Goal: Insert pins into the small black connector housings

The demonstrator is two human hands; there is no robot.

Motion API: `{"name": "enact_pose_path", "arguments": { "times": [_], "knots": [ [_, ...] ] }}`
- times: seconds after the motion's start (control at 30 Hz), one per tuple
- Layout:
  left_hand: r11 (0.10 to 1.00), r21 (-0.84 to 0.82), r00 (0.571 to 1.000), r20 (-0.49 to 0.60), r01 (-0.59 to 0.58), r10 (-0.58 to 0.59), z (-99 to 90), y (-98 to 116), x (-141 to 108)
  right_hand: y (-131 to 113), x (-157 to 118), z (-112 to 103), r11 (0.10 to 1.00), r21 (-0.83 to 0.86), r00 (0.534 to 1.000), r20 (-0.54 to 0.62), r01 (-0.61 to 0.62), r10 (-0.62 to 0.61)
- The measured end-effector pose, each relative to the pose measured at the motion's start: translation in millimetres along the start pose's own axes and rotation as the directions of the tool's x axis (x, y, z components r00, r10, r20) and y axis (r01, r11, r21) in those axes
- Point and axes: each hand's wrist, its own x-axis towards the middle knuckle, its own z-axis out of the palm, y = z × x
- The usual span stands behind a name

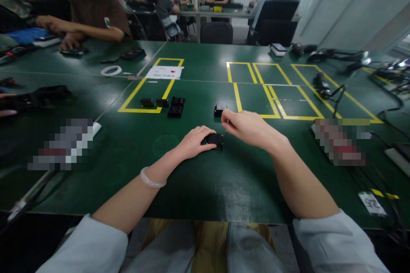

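Note:
My left hand (196,141) steadies a small black block (215,140) on the green table, thumb along its near side and fingers along its far side. Above the block's right end, my right hand (240,124) is closed in a pinch. A thin dark sliver seems to point down from its fingertips, too small to name. Just beyond that hand stands another black block (219,110), partly covered by the fingers. To the left lie a black part with raised sections (176,107) and two small upright black plates, the nearer one (162,103) beside it.
Yellow tape outlines (140,110) mark the green table (205,187). A white paper sheet (165,72) and a roll of white tape (111,71) lie at the back left. Blurred-out devices flank me, with black cables (384,179) on the right. A co-worker (96,13) sits across at the left.

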Motion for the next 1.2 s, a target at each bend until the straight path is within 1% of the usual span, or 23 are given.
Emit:
{"name": "enact_pose_path", "arguments": {
  "times": [0.2, 0.33, 0.53, 0.77, 0.97, 1.2],
  "knots": [
    [1.000, -0.005, 1.000, 0.002, -0.005, 0.005, -0.9, 0.9, -0.2, -0.5, -1.6, 1.4, 1.000, 0.019, 1.000, -0.024, 0.012, -0.011],
    [1.000, -0.004, 1.000, 0.003, -0.001, 0.001, -0.4, 0.2, -0.6, -0.1, -0.5, 0.9, 1.000, 0.028, 1.000, -0.019, 0.015, -0.015],
    [1.000, -0.015, 1.000, -0.002, -0.002, 0.002, 0.1, -0.7, -0.7, -2.8, -0.4, -2.8, 1.000, -0.019, 1.000, 0.014, -0.007, 0.008],
    [1.000, -0.007, 1.000, 0.003, -0.006, 0.006, -0.9, 0.0, -0.8, -2.1, -2.3, -2.0, 1.000, 0.020, 1.000, -0.017, 0.019, -0.019],
    [1.000, -0.017, 1.000, -0.002, -0.005, 0.005, 0.2, -1.0, -0.3, -2.2, -0.3, -2.0, 1.000, -0.009, 1.000, 0.007, -0.004, 0.004],
    [1.000, -0.009, 1.000, 0.002, -0.005, 0.005, -0.1, -0.8, -0.5, -2.5, -1.9, -1.6, 1.000, 0.020, 1.000, -0.006, 0.011, -0.010]
  ]
}}
